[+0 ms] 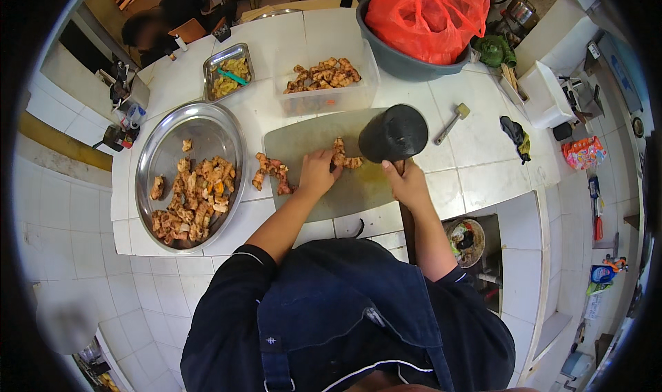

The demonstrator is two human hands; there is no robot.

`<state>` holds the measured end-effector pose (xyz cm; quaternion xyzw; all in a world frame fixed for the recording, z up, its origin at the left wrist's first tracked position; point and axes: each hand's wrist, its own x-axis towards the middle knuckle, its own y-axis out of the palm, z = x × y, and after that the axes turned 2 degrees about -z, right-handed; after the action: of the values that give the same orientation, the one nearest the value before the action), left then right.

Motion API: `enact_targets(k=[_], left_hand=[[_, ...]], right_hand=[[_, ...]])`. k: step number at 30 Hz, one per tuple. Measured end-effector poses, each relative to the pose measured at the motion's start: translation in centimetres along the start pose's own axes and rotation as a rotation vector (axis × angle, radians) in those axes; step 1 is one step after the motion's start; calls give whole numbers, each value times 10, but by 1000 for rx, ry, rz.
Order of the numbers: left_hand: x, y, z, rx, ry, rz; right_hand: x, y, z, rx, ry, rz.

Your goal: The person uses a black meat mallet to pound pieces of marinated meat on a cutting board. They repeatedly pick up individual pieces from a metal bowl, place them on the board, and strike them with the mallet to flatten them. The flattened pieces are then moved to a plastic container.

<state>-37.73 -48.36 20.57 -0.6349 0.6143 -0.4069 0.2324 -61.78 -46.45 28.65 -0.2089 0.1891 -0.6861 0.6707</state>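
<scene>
On the grey-green cutting board a knobby piece of ginger root lies a little right of the middle. My left hand has its fingers closed at that piece's left end. My right hand grips the short handle of a large black mallet. The mallet's broad head is tilted beside the ginger, over the board's right part, and seems apart from it. More ginger root rests across the board's left edge. A round steel tray on the left holds many broken ginger pieces.
Behind the board stands a clear plastic tub of browned ginger. A small steel tray holds yellowish pieces and a teal-handled utensil. A red plastic bag fills a grey basin. To the right lies a metal meat hammer.
</scene>
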Motion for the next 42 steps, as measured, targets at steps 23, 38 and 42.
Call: enact_targets(k=[23,38,42], left_hand=[[2,2,7,-282,-94,-61],[-65,-131,42,-1948,-601,-8],[-102,-179,76,-1613,-588,-373]], right_hand=[[13,17,-41,-329,42,-40],[13,39,-67,-461,-231,-70],[21,20,-51,-381,229,122]])
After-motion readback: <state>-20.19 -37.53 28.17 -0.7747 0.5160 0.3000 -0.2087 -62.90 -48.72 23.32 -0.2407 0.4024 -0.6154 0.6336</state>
